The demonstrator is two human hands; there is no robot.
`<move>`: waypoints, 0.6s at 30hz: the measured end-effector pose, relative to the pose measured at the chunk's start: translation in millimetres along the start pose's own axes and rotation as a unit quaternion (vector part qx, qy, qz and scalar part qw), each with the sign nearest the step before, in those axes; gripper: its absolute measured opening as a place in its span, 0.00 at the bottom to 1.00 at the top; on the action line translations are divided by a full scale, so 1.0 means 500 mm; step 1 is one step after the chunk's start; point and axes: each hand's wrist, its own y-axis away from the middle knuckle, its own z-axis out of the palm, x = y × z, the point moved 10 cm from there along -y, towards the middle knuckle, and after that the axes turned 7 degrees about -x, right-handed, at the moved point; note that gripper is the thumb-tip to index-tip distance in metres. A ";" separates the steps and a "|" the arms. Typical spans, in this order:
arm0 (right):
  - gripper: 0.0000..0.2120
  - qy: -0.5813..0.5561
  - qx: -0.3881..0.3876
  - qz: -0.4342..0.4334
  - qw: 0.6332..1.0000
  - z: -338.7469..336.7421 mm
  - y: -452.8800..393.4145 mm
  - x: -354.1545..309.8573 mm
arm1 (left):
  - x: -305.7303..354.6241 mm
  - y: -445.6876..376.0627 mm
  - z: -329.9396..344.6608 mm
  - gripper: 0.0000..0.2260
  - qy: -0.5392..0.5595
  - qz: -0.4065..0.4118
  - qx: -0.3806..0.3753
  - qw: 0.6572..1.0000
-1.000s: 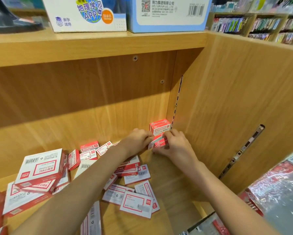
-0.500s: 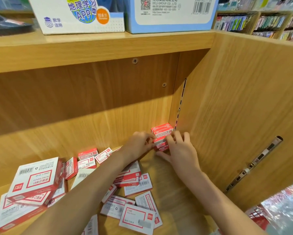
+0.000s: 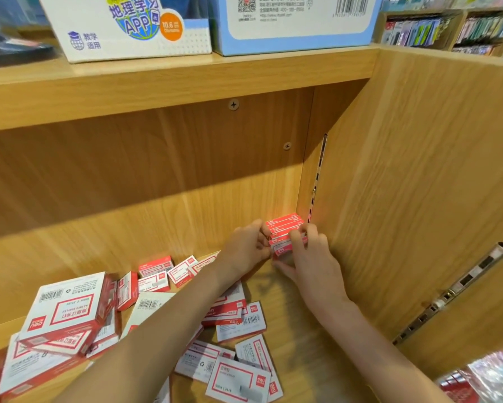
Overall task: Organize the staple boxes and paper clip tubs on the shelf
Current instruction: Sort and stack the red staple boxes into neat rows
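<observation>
A small stack of red staple boxes [image 3: 283, 225] stands in the shelf's back right corner. My left hand [image 3: 245, 251] pinches the stack's left side with curled fingers. My right hand [image 3: 311, 254] grips its front and right side, thumb low near the shelf board. The lower boxes of the stack are partly hidden by my fingers. Several loose red-and-white staple boxes [image 3: 234, 370] lie scattered on the shelf board under my left forearm, and larger staple cartons [image 3: 67, 312] are piled at the left.
The wooden side panel [image 3: 419, 199] with metal slotted rails [image 3: 317, 181] closes the right. An upper shelf [image 3: 157, 82] overhead carries large printed boxes [image 3: 134, 24]. Plastic-wrapped goods [image 3: 488, 379] sit at the lower right. Bare shelf board [image 3: 296, 330] shows between my arms.
Both hands stayed at the corner stack; my right hand's fingers shifted up onto its front. The camera moved closer and tilted down slightly.
</observation>
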 end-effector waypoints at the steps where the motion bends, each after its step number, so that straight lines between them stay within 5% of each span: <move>1: 0.31 -0.023 -0.001 -0.007 1.000 0.010 0.003 0.004 | 0.000 -0.001 -0.002 0.10 0.002 0.000 0.010 1.000; 8: 0.25 -0.006 0.076 -0.039 0.996 -0.002 0.031 0.009 | -0.008 0.005 -0.003 0.09 -0.012 -0.040 0.000 0.999; 12: 0.30 -0.044 0.057 -0.034 0.997 0.018 0.035 0.009 | -0.013 0.007 0.022 0.13 0.025 -0.085 -0.034 0.995; 18: 0.31 -0.086 0.018 -0.048 0.995 0.012 0.060 0.021 | -0.024 -0.010 0.018 0.16 0.016 -0.143 0.051 0.988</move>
